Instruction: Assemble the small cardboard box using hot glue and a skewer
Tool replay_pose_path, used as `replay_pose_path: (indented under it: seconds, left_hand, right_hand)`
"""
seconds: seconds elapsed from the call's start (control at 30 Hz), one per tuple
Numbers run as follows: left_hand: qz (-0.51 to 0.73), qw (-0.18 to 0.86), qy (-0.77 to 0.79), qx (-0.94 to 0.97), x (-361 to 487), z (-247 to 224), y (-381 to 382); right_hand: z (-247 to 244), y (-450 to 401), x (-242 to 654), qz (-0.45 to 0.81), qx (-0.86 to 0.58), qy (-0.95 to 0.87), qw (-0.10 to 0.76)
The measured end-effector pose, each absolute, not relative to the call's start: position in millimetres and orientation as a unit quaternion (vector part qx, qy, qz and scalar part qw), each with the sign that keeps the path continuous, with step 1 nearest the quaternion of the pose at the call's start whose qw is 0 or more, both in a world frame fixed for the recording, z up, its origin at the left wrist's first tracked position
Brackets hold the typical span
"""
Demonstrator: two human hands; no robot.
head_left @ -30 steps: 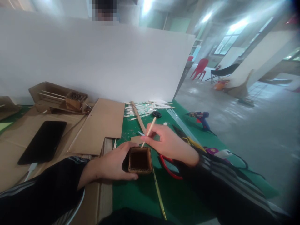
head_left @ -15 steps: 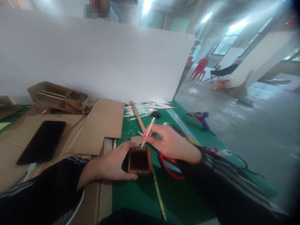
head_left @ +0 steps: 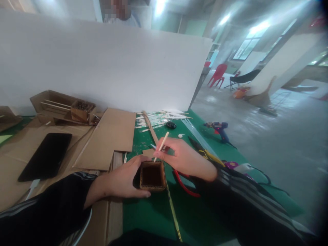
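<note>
A small square cardboard box (head_left: 153,187) with an open top stands on the green table, and my left hand (head_left: 125,177) is wrapped round its left side. Between the thumb and fingers of my right hand (head_left: 179,153) is a thin wooden stick (head_left: 163,143), tilted, its lower end at the far rim of the box. Red-handled scissors (head_left: 184,186) lie partly under my right hand and sleeve. A thin yellow strip (head_left: 173,213) lies just right of the box.
Cardboard sheets (head_left: 112,133) and a black phone (head_left: 46,155) lie on the left. Wrapped sticks (head_left: 153,120), a black round object (head_left: 171,125), pliers (head_left: 208,155) and a glue gun (head_left: 219,130) are beyond. A white board (head_left: 107,65) stands behind; a person is past it.
My right hand has shifted slightly down and left, and the stick leans a little more. The box and my left hand have hardly moved. The person behind the board has moved right.
</note>
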State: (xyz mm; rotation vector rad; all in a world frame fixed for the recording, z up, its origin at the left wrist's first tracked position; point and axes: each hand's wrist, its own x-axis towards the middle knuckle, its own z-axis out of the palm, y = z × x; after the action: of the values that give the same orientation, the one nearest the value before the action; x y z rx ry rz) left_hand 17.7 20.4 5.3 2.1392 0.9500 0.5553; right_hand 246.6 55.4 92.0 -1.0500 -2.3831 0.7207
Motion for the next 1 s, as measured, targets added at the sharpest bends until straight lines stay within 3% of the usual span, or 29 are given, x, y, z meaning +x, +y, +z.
replay_pose_path:
  seconds: [0.57,1.0]
  left_hand:
    - [0.222,0.363,0.36,0.83,18.9,5.9,20.3]
    - [0.215,0.347,0.363,0.837,18.9,6.0,20.7]
  right_hand:
    - [89.2,54.1,242.3,0.224,-0.409,-0.862,0.198]
    - [97.3,57.6,251.3,0.318,-0.358,-0.853,0.21]
